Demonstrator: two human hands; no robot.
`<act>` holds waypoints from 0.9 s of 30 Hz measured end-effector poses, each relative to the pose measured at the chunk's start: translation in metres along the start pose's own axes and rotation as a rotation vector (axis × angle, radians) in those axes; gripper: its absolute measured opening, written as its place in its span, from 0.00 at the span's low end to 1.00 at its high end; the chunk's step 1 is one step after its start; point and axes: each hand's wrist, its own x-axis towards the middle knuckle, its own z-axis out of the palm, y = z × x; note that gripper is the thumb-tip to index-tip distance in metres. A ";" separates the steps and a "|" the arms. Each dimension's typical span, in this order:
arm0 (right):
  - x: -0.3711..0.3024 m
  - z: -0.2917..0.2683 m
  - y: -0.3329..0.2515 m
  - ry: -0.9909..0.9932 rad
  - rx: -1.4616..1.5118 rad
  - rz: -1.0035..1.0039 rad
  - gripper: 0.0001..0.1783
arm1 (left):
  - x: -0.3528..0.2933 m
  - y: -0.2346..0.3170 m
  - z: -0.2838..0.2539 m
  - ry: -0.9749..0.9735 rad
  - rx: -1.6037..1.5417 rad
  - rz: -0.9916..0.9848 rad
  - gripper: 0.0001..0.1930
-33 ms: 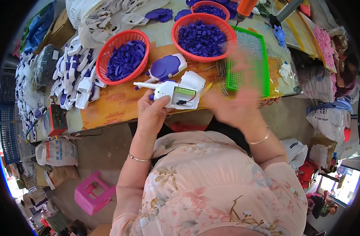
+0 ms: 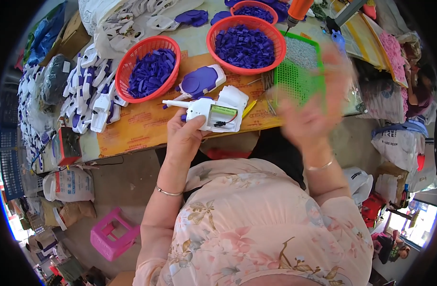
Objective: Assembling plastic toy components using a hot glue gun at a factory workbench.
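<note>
My left hand (image 2: 186, 133) grips a white plastic toy gun housing (image 2: 199, 113) at its near left side, thumb on top, just above the table edge. In the housing's open compartment lies a green cylindrical battery (image 2: 223, 111), with a red wire and a small black connector (image 2: 220, 124) beside it. Smeared by motion, my right hand (image 2: 309, 112) is raised to the right, over the near part of a green mesh tray (image 2: 294, 74); its fingers cannot be made out. A similar purple-and-white piece (image 2: 202, 81) rests on the table behind the housing.
Red baskets of purple parts (image 2: 175, 78) stand at the back. White-and-purple assemblies (image 2: 101, 107) are heaped at left. An orange electric screwdriver (image 2: 299, 8) hangs point-down at the back right. A yellow-handled tool (image 2: 249, 108) lies near the table edge. A pink stool (image 2: 114, 233) stands at lower left.
My right hand has moved to the right, away from the housing and across the green tray. My left hand and the housing have stayed in place.
</note>
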 end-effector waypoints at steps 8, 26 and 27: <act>0.121 -0.013 0.034 -0.019 0.322 0.103 0.48 | 0.012 -0.002 0.004 0.017 0.046 -0.048 0.22; -0.036 0.029 0.028 -0.625 -0.165 -0.158 0.12 | 0.007 -0.005 0.006 0.018 0.087 -0.034 0.23; -0.037 0.031 0.028 -0.632 -0.209 -0.184 0.11 | 0.006 -0.005 0.007 0.017 0.099 -0.022 0.22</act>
